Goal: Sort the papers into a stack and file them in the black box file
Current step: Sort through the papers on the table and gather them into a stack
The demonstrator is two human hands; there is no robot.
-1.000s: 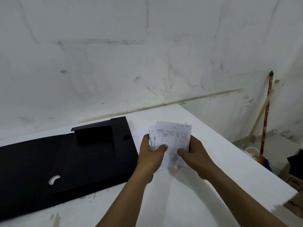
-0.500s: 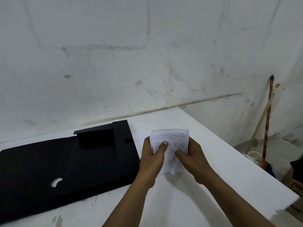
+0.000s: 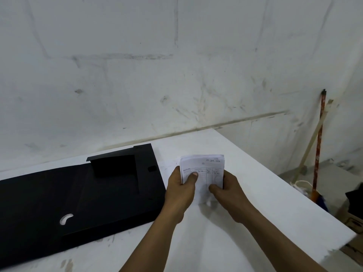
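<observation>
A small stack of white papers (image 3: 204, 165) with printed tables and handwriting stands on its lower edge on the white table (image 3: 245, 193). My left hand (image 3: 179, 193) grips its left side, thumb on the front sheet. My right hand (image 3: 227, 191) grips its right side, thumb on the front too. The black box file (image 3: 78, 201) lies open and flat on the table just left of my left hand, a raised flap at its far side and a curved cut-out near its front.
A scuffed white wall stands right behind the table. The table's right edge drops to a floor where a red-handled broom (image 3: 318, 154) and a pale stick (image 3: 308, 150) lean on the wall. A cardboard box (image 3: 353, 222) sits at far right.
The fanned sheets have been squared into a neater stack between both hands. The stack dropped onto its lower edge and then stayed there.
</observation>
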